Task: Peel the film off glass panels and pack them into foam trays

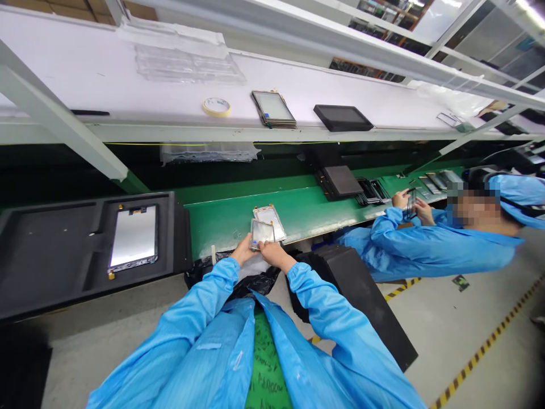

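Between both hands I hold a small screen panel (263, 230) with a thin dark frame and a pale, glossy face. My left hand (242, 250) grips its lower left corner, fingers closed. At the lower right edge, my right hand (275, 253) pinches it with the thumb on top. Just behind lies another light panel (276, 222) with small yellow tabs, partly covered by the held one, on the green bench (217, 213). Below my hands is a black plastic bag (266, 282) with whitish material in it.
To the left, a black foam tray (51, 244) carries a larger display panel (135, 236). The shelf above has a tape roll (217, 107), stacked panels (273, 108) and a black device (343, 117). Black slabs (340, 182) and a co-worker (443, 244) handling a frame are to the right.
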Demonstrator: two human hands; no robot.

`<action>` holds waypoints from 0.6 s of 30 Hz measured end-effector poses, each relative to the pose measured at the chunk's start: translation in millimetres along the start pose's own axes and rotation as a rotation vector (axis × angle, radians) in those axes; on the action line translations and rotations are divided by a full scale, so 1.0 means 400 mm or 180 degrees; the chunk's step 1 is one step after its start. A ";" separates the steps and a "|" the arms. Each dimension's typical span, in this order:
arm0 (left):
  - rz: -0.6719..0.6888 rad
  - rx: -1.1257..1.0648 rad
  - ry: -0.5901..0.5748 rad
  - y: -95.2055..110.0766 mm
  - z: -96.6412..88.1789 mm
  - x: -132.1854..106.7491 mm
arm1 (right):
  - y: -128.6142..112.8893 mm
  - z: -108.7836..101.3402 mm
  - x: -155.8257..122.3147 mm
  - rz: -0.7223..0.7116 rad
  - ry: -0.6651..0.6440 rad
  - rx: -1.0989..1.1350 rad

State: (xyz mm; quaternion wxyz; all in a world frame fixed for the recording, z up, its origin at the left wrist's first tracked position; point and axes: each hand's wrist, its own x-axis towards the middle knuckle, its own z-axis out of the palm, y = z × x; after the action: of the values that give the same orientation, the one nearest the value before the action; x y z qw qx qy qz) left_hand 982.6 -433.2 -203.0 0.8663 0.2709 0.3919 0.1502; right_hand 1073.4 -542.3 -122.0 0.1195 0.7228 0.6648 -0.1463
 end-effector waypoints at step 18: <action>0.0325 -0.0452 0.0372 -0.017 0.128 0.032 | 0.203 -0.005 -0.205 0.1181 0.2931 0.0369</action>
State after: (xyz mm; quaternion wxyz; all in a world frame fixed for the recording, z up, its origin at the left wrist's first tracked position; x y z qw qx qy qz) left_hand 1030.0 -450.6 -186.7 0.8502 0.2192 0.4158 0.2371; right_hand 1148.5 -624.8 -91.6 -0.2028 0.8239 0.4994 0.1750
